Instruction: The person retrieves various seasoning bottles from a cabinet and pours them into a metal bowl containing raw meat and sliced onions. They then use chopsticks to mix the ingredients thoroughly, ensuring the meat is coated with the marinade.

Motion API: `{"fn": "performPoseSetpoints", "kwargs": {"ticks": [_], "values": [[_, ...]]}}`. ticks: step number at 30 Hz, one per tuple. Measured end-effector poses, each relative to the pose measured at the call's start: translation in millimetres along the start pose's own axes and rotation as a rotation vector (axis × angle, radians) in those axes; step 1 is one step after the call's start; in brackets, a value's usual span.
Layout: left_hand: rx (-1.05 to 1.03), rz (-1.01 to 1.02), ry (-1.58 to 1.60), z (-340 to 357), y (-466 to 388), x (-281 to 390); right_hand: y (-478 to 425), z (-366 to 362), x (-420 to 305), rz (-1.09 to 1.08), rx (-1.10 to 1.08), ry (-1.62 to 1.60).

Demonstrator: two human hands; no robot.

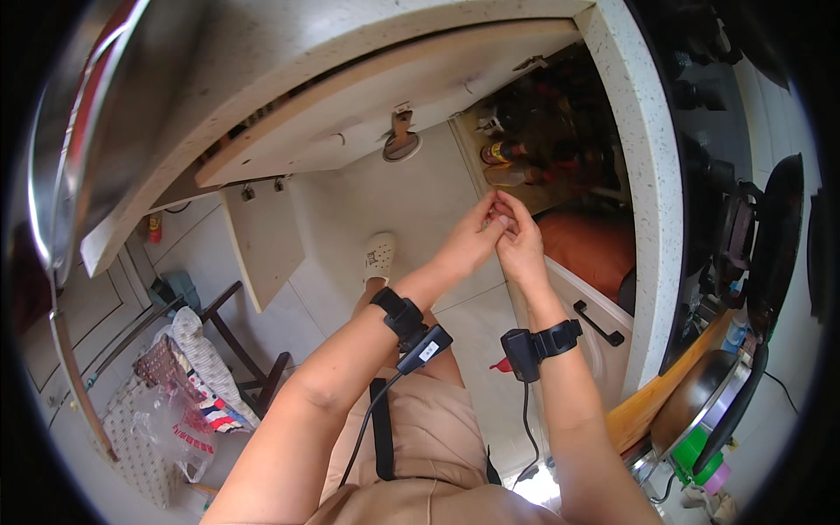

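My left hand (467,244) and my right hand (523,248) meet in front of me, fingertips together. Whether something small sits between the fingers cannot be made out. Just beyond them is an open lower cabinet, where bottles (502,153) stand or lie in the shadow; one has a red and yellow label. An orange-brown object (587,246) fills the cabinet's near part. To the left, an open cabinet door (367,131) shows its hinges and inner face. A black strap with a small device (420,341) circles my left wrist, and a similar one (535,348) my right.
A speckled countertop edge (646,164) curves overhead and down the right. A black-handled drawer or door front (590,341) stands near my right forearm. Another open door panel (262,243) hangs at left. Cloths and a plastic bag (174,426) lie lower left; a pan (777,243) is far right.
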State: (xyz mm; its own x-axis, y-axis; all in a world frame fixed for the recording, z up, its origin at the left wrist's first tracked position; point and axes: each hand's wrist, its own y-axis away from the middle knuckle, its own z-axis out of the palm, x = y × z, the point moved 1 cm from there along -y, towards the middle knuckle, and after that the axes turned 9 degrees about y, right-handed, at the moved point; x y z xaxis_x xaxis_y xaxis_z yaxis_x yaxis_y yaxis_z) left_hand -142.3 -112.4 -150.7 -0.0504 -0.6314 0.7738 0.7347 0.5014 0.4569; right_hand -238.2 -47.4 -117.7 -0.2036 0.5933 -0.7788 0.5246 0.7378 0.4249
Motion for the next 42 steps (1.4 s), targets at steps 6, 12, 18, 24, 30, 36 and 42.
{"fn": "performPoseSetpoints", "kwargs": {"ticks": [6, 12, 18, 24, 30, 36, 42], "values": [[-0.033, -0.036, -0.054, 0, -37, -17, -28, -3, 28, 0.036, 0.017, -0.010], [-0.110, 0.019, -0.143, -4, -83, -3, -69, -17, 35, -0.025, 0.095, 0.031], [-0.077, 0.168, -0.203, 10, -146, 9, -136, -29, 58, -0.177, 0.201, -0.027], [-0.069, 0.385, -0.141, 11, -251, -22, -230, -40, 97, -0.329, 0.221, -0.222], [-0.158, 0.687, -0.183, 28, -314, -32, -342, -70, 197, -0.424, 0.483, 0.032], [-0.024, 0.810, -0.412, -2, -395, -86, -357, -57, 143, -0.317, 0.593, 0.695], [-0.108, 0.378, -0.007, -13, -423, -98, -435, -53, 199, -0.405, 0.750, 0.553]]}}
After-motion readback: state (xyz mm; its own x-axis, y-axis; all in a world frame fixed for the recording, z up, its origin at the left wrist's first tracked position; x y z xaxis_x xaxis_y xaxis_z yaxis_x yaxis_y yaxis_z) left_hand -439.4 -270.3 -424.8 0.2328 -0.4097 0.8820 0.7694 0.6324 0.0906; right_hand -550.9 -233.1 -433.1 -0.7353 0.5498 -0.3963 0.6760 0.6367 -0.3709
